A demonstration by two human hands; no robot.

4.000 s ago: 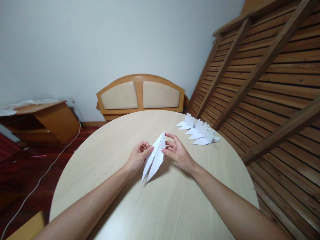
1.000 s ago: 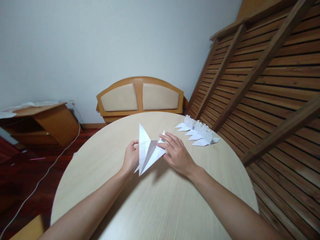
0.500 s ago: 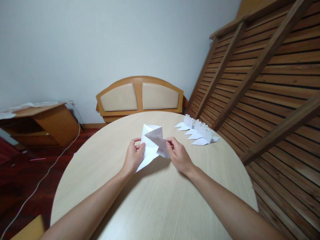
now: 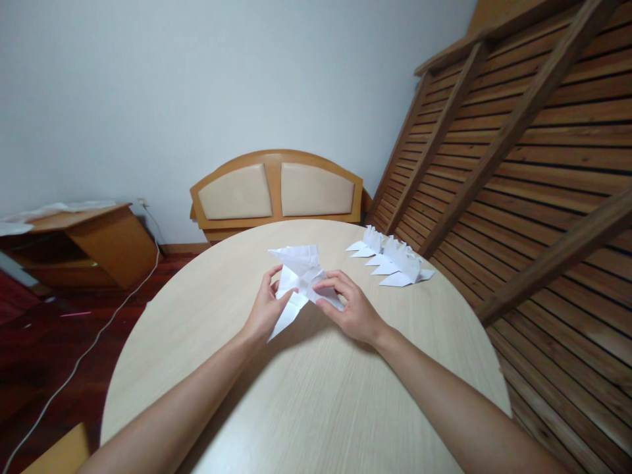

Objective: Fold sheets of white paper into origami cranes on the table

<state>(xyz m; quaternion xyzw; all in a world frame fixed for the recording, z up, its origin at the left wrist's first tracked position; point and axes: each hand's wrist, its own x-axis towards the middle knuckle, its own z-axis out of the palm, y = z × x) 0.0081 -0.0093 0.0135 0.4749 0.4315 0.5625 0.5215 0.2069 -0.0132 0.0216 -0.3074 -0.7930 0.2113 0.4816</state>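
A partly folded sheet of white paper is held above the table, its creased flaps spread and a point sticking out at the upper left. My left hand grips its left side, thumb on top and fingers mostly hidden behind. On the other side, my right hand pinches the right flap between thumb and fingers. To the right stands a row of folded white paper figures with pointed wings, set close together near the table's far right edge.
The round pale wooden table lies under my arms. Behind it stands a headboard with two cream panels. A slatted wooden frame leans at the right. A low cabinet and a white cable are at the left.
The paper's upper flap has opened out toward the left, making a point there. My right fingers have shifted left over the paper and now press its right flap.
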